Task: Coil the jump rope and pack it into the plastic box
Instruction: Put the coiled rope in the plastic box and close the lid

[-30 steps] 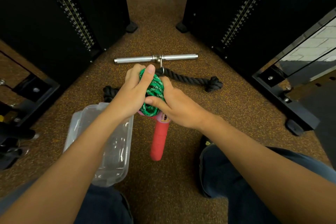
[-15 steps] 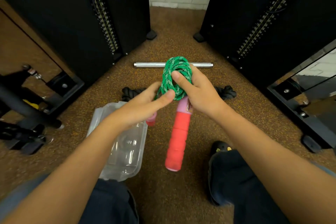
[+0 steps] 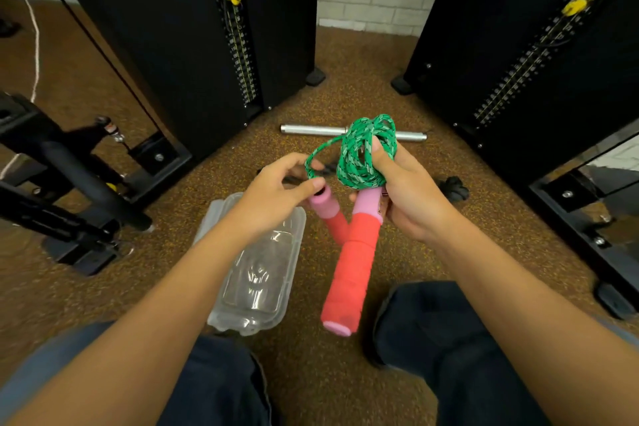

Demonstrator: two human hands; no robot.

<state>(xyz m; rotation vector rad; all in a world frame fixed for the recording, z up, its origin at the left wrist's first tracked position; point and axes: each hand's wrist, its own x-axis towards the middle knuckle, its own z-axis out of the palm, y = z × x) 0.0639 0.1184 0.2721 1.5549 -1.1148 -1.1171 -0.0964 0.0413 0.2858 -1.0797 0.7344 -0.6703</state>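
The jump rope's green braided cord is wound into a tight bundle above its two pink-and-red handles. My right hand grips the bundle and the top of the longer handle, which hangs down. My left hand pinches the top of the second handle, and a loose loop of cord runs from there up to the bundle. The clear plastic box lies open on the floor below my left forearm, with nothing in it.
A steel cable bar and a black knotted rope attachment lie on the speckled rubber floor beyond my hands. Black weight-stack towers stand left and right. A machine frame sits at left. My knees are at the bottom.
My hands have drawn apart. The left hand left the bundle and now pinches the second handle's top, pulling out a loop of cord. The view has tilted upward.
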